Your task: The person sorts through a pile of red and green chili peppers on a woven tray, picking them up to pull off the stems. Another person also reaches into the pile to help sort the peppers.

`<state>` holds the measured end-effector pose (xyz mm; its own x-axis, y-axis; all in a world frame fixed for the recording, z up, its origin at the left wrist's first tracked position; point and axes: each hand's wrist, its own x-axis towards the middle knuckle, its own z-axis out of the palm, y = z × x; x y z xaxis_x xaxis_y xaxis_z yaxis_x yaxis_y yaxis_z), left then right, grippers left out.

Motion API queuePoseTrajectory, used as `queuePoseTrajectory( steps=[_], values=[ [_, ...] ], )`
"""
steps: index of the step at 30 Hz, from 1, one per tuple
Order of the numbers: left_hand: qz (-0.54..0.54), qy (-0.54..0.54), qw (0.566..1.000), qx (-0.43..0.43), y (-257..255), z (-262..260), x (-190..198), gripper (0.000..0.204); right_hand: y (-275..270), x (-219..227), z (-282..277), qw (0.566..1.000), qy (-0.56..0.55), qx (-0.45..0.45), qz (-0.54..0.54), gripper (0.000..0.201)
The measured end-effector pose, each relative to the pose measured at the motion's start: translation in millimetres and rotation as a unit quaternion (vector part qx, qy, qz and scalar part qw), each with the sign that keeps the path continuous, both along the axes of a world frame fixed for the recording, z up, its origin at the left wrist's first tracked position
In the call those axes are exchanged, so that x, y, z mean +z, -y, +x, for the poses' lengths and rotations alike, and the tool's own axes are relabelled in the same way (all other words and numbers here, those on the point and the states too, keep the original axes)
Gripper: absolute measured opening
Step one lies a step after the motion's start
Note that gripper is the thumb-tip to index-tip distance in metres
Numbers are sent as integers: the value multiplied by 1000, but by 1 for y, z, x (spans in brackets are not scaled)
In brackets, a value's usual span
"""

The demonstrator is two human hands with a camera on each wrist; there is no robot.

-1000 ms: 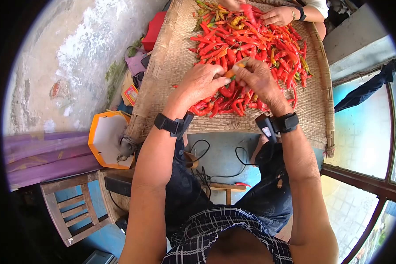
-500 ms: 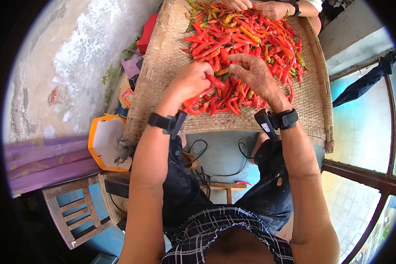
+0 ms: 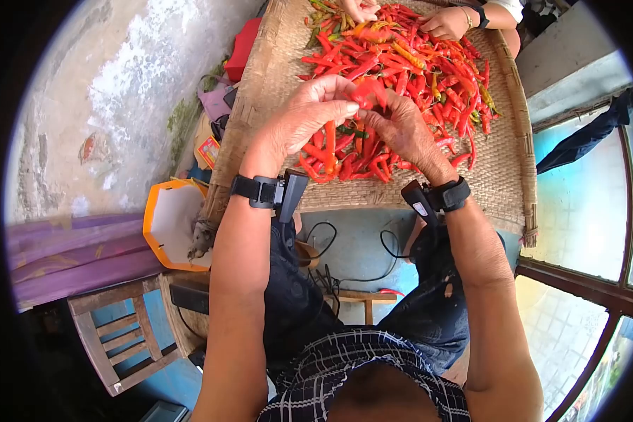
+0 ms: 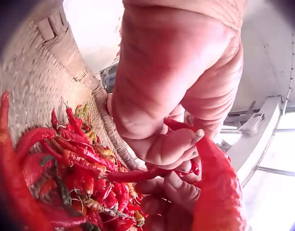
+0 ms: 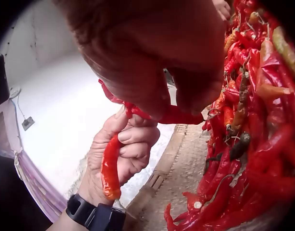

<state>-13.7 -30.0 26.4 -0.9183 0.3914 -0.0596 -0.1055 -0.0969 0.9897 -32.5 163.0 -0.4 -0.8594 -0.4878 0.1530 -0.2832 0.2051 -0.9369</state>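
Observation:
My left hand [image 3: 299, 119] and right hand [image 3: 409, 137] meet above a pile of chili peppers [image 3: 401, 63]. A red chili pepper [image 3: 370, 91] is pinched between them, its outline blurred in the head view. In the right wrist view it runs sideways under the right hand's fingers [image 5: 152, 103], with the left fingertips at one end. A second, orange-red chili pepper [image 5: 110, 166] is tucked in the left hand and hangs down past its fingers. The left wrist view shows that pepper [image 4: 217, 183] large beside the left thumb.
The peppers lie on a large woven tray [image 3: 260, 91] with a raised rim. Across it are another person's hands [image 3: 446, 22] at the pile's far side. An orange-edged box [image 3: 179, 221] and a wooden chair [image 3: 123, 334] stand at left. Cables [image 3: 330, 278] lie below.
The orange pepper first held between my hands is gone from them. My hands came apart, the left with a red pepper, and now meet over a red one. The other person's hands moved apart.

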Motion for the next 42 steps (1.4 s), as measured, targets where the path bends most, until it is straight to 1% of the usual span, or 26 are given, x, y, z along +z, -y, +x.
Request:
queuePoseTrajectory(
  steps=[1, 2, 3, 5, 6, 8, 10, 11, 13, 15, 16, 18, 19, 21, 22, 25, 27, 29, 31, 33, 36, 37, 38, 39, 41, 42],
  values=[
    [11, 4, 1000, 19, 1, -1, -1, 20, -1, 4, 0, 998, 23, -26, 54, 16],
    [11, 4, 1000, 19, 1, -1, -2, 20, -2, -3, -3, 997, -66, -27, 39, 15],
    [25, 21, 998, 58, 1, 0, 0, 19, -5, -2, -3, 997, -67, -27, 39, 15],
    [39, 36, 994, 97, 3, -2, 0, 18, -9, 0, -4, 997, 51, -6, 56, 17],
    [5, 30, 992, 121, 7, -4, -3, 15, -10, 4, -2, 997, 51, -6, 56, 17],
    [-29, 28, 989, 143, 13, -7, -11, 13, -14, 14, 3, 980, 187, 50, 54, 19],
    [-142, -16, 981, 128, 16, -10, -17, 10, -19, 21, 3, 972, 196, 86, 96, 18],
    [-142, -16, 982, 127, 17, -11, -20, 10, -22, 25, 2, 962, 200, 122, 138, 18],
    [-262, -45, 958, 104, 16, -13, -24, 10, -30, 31, -4, 963, 202, 115, 136, 16],
    [-255, -41, 960, 107, 14, -12, -24, 10, -36, 34, -14, 985, 145, 47, -80, 17],
    [-248, -37, 962, 111, 11, -12, -23, 10, -32, 36, -16, 985, 146, 47, -81, 17],
    [-197, -45, 972, 123, 6, -10, -20, 9, -25, 42, -19, 930, 130, -137, -315, 24],
    [-144, -53, 979, 136, 3, -10, -18, 9, -27, 33, -22, 930, 131, -138, -315, 24],
    [-125, -57, 978, 156, -4, -7, -14, 9, -29, 8, -26, 974, 97, -121, -166, 35],
    [-105, -62, 976, 178, -7, -6, -13, 9, -24, 18, -13, 988, 116, -69, -80, 43],
    [-102, -92, 974, 179, -15, -6, -15, 10, -1, 20, 12, 985, 147, 90, 28, 42],
    [-100, -128, 971, 178, -17, -9, -28, 13, 5, 10, 16, 982, 157, 108, 17, 39],
    [-181, -174, 953, 172, -16, -9, -32, 16, 4, 6, 13, 978, 164, 126, 5, 36],
    [-249, -206, 925, 201, -9, -5, -27, 18, -7, 11, 6, 979, 51, 139, 143, 27],
    [-426, -302, 829, 201, 5, -4, -29, 18, -21, 21, 1, 970, 5, 150, 192, 21],
    [-498, -217, 837, 67, 6, 5, -21, 22, -31, 21, -16, 973, 82, 110, 183, 23],
    [-541, -168, 824, -8, 2, 9, -18, 24, -30, 18, -22, 996, 93, -2, -1, 28],
    [-582, -180, 793, -16, -3, 11, -24, 25, -30, 15, -26, 971, 99, -114, -185, 36],
    [-582, -180, 793, -16, -7, 11, -32, 25, -29, 13, -29, 971, 99, -114, -186, 36],
    [-635, -221, 739, -33, -13, 11, -44, 24, -31, 9, -33, 971, 35, -161, -173, 51],
    [-645, -240, 725, -32, -16, 10, -44, 20, -29, 12, -25, 982, 43, -154, -101, 44]
  ],
)
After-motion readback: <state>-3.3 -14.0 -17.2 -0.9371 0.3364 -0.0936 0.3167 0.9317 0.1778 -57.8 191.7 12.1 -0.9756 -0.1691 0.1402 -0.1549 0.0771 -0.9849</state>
